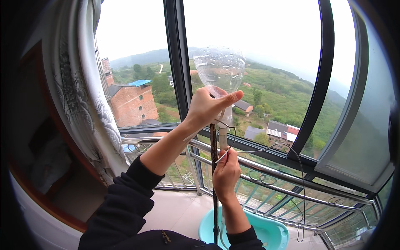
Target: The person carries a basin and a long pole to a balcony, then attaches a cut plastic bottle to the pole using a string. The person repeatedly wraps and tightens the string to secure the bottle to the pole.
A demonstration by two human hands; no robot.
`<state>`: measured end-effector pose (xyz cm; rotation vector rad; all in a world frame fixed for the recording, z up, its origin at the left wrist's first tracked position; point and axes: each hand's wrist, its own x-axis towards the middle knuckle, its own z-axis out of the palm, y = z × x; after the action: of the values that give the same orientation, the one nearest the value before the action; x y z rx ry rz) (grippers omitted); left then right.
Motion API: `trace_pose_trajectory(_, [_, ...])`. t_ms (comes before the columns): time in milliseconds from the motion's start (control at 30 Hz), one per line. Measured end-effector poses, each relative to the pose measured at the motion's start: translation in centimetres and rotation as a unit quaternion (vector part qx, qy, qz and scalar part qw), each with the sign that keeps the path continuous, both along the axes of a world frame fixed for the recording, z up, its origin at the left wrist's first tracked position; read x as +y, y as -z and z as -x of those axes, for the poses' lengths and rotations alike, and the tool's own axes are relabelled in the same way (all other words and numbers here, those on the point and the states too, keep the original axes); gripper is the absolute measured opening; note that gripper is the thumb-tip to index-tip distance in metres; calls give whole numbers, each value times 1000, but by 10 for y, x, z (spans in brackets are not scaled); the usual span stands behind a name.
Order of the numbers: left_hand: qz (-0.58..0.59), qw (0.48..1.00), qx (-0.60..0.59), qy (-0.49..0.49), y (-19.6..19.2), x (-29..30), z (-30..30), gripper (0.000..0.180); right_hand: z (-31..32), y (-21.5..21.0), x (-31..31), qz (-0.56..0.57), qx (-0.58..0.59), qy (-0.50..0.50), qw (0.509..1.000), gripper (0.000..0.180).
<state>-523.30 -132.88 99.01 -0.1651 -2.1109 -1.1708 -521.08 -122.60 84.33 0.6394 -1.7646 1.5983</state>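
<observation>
My left hand is wrapped around the narrowing lower part of a clear plastic bottle top, turned neck down like a funnel, with droplets on its wall. Below its neck runs a clear tube. Lower down, my right hand pinches this tube, its fingers closed, with a thin wire beside the thumb. The wire loops near the neck and trails off to the right. A dark slim pole stands upright just left of the tube; my right hand partly covers its middle.
A turquoise tub sits on the tiled floor below my hands. Metal railing runs along the dark-framed window. At the left hangs a pale patterned curtain. Outside are buildings and green hills.
</observation>
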Motion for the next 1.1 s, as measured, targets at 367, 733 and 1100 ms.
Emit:
trace_pose_trajectory(367, [-44,998,5,-49,-1,-2,-10,45,6,-44,15,8,69,26,997,28])
trace_pose_trajectory(733, [-20,992,-20,-123,13,-29,1,53,32,-45,-14,80,-63,-129,986,15])
trace_pose_trajectory(1100, [-73,989,-71,-106,74,-128,67,48,203,-84,-24,-360,-99,1,928,23])
